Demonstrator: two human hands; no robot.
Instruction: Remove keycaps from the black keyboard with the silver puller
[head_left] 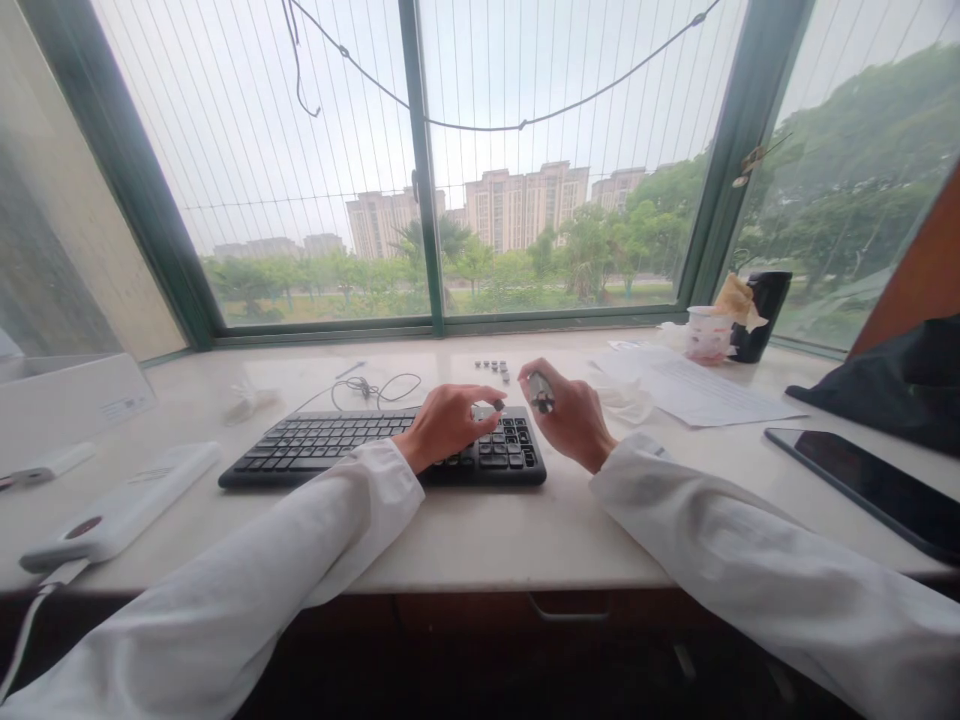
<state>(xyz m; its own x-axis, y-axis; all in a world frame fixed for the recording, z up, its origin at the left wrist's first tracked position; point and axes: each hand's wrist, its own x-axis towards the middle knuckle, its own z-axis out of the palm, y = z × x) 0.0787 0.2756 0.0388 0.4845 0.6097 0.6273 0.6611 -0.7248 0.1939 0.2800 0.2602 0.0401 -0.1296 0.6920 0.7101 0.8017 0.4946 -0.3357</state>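
Note:
Between the thumb and forefinger of my left hand [448, 422] is a small black keycap [499, 405], held over the right part of a black keyboard [300, 440]. My right hand [568, 412] is wrapped around a short grey cylindrical tool [540, 393] with a dark notched end; its exact kind cannot be made out. The tool is close to the keycap but apart from it. Several keys at the keyboard's right end look uncapped. Behind my hands, several loose keycaps [493, 366] lie on the white tabletop. My left hand hides part of the keyboard.
A thin cable [375, 390] coils behind the keyboard. At left lies a white power bank [124, 505] with a cord. Papers [690, 385], a paper cup [709, 335], a black tumbler [759, 318] and a dark phone [870, 485] are at right. Windows [525, 200] stand behind.

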